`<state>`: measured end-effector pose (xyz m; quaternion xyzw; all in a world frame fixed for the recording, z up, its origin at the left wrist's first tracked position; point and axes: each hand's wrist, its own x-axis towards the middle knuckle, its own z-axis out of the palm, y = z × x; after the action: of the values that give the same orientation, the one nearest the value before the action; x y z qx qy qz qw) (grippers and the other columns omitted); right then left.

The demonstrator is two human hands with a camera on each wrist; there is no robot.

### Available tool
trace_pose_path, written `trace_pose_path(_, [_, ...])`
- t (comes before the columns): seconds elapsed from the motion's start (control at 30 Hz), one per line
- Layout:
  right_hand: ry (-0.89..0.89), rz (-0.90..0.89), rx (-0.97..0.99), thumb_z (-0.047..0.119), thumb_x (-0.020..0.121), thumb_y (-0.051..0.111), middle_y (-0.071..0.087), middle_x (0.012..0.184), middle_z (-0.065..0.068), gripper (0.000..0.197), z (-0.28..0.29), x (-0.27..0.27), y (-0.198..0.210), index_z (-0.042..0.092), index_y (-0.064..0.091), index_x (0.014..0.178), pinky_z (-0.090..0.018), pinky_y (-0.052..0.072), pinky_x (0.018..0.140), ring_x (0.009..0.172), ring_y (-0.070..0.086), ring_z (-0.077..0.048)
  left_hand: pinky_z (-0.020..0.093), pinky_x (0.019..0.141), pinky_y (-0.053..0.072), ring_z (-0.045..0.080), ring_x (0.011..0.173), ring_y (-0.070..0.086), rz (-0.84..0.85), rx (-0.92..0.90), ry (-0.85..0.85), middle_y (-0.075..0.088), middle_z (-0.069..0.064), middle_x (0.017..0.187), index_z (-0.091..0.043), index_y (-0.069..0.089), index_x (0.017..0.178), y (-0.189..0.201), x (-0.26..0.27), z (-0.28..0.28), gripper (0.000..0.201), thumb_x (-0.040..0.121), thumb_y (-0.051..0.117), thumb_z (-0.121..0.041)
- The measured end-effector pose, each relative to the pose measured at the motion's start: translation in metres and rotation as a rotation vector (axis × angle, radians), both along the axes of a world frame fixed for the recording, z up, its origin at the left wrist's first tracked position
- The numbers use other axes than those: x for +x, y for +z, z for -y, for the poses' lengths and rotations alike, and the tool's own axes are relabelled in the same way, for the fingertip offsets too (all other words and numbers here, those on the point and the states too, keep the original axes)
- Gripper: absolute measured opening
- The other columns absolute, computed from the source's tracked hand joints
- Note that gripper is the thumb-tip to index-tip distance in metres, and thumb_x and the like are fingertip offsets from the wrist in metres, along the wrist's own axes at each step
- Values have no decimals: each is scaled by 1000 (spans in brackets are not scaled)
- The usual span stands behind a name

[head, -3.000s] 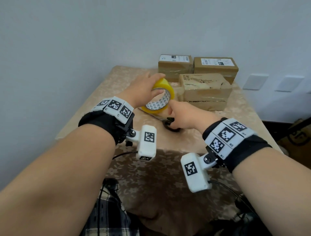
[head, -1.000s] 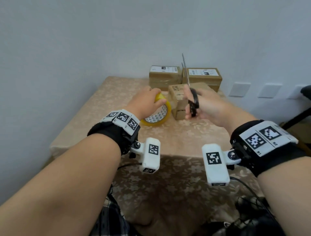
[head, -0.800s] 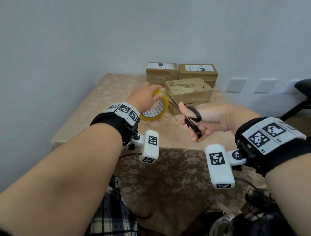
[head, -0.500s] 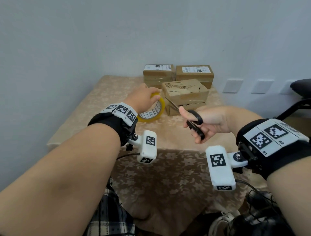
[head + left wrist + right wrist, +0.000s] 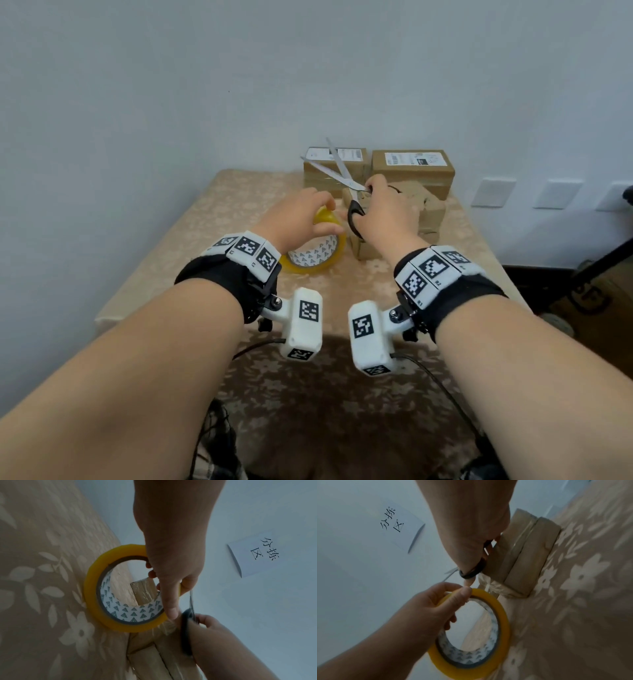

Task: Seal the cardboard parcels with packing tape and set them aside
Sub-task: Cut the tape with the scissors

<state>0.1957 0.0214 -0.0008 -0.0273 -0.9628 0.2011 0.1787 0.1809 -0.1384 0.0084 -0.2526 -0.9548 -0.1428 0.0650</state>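
Tape roll (image 5: pixel 317 248) stands on edge on the desk (image 5: pixel 212 219), just beside the near parcel (image 5: pixel 430 214), with the left hand (image 5: pixel 298 219) curled over its top rim, likely to keep taut the short clear strip that runs from roll to box. The right hand (image 5: pixel 383 212) has thumb and fingers through the black loops of the scissors (image 5: pixel 342 174), blades parted and pointing up and away, probably readied to cut that strip. Two labelled parcels (image 5: pixel 412 168) sit behind, against the wall. Only the wrist views show the strip itself, wrinkled and stuck to the box's corner, and a paper sign (image 5: pixel 254 557) on the wall; only the head view shows the spread blades.
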Motion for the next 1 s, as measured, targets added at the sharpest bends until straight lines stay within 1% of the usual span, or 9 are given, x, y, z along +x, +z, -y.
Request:
trace_pose_path(0.1, [-21, -8, 85, 33, 88, 58, 56, 122, -6, 43, -1, -2, -6, 19, 43, 126, -43, 32, 96, 118, 46, -30, 24, 79, 33, 19, 107, 50, 17, 7, -22, 55, 4, 117, -17, 57, 122, 2, 0, 2, 47, 85, 62, -45])
trace_pose_path(0.27, [-10, 12, 21, 31, 88, 58, 54, 125, -4, 45, -2, 2, -5, 21, 42, 128, -41, 29, 99, 120, 43, -29, 28, 84, 39, 21, 108, 52, 46, -37, -23, 56, 4, 120, -18, 60, 122, 10, -1, 8, 47, 85, 62, -47])
trace_pose_path(0.43, [-3, 32, -7, 30, 89, 57, 52, 129, -4, 46, -2, 2, -5, 21, 41, 131, -42, 29, 100, 123, 41, -29, 28, 74, 37, 18, 95, 51, 50, -132, -29, 55, 3, 113, -19, 56, 119, 7, 0, 11, 42, 87, 59, -47])
trace_pose_path(0.53, [53, 64, -101, 36, 89, 59, 53, 131, -2, 50, -8, 5, -1, 22, 41, 134, -43, 35, 102, 124, 43, -29, 27, 75, 35, 17, 98, 50, 56, -118, 0, 52, 3, 120, -21, 50, 125, 9, 2, 9, 43, 90, 56, -44])
trace_pose_path(0.6, [64, 28, -200, 42, 87, 62, 58, 122, 4, 53, -13, 14, 8, 24, 43, 133, -46, 39, 100, 118, 50, -25, 27, 79, 35, 20, 109, 50, 70, -94, 27, 49, 4, 128, -21, 47, 133, 11, 3, 9, 48, 89, 55, -41])
trace_pose_path(0.67, [101, 21, -328, 43, 86, 65, 59, 98, 11, 47, -15, 29, 19, 23, 48, 125, -41, 47, 91, 102, 58, -21, 28, 84, 36, 23, 115, 50, 79, -75, 53, 49, 6, 131, -20, 48, 135, 13, 6, 9, 50, 90, 56, -40])
trace_pose_path(0.77, [247, 330, -595, 48, 88, 61, 62, 78, 2, 42, -17, 61, 35, 15, 54, 113, -24, 53, 64, 75, 63, -18, 33, 91, 41, 24, 116, 50, 81, -83, 79, 52, 7, 131, -17, 52, 132, 16, 13, 9, 49, 90, 58, -42])
trace_pose_path(0.87, [298, 687, -581, 63, 85, 53, 66, 74, -6, 62, -26, 87, 36, 9, 57, 115, -32, 58, 72, 67, 67, -19, 36, 94, 42, 25, 117, 51, 83, -79, 101, 53, 8, 132, -16, 53, 132, 17, 21, 7, 48, 91, 57, -42])
trace_pose_path(1.0, [281, 897, -505, 68, 83, 45, 64, 77, -8, 64, -39, 102, 34, 11, 56, 109, -33, 55, 74, 69, 66, -19, 37, 93, 42, 26, 115, 51, 71, -128, 112, 54, 10, 130, -15, 53, 130, 17, 21, 2, 47, 93, 53, -43])
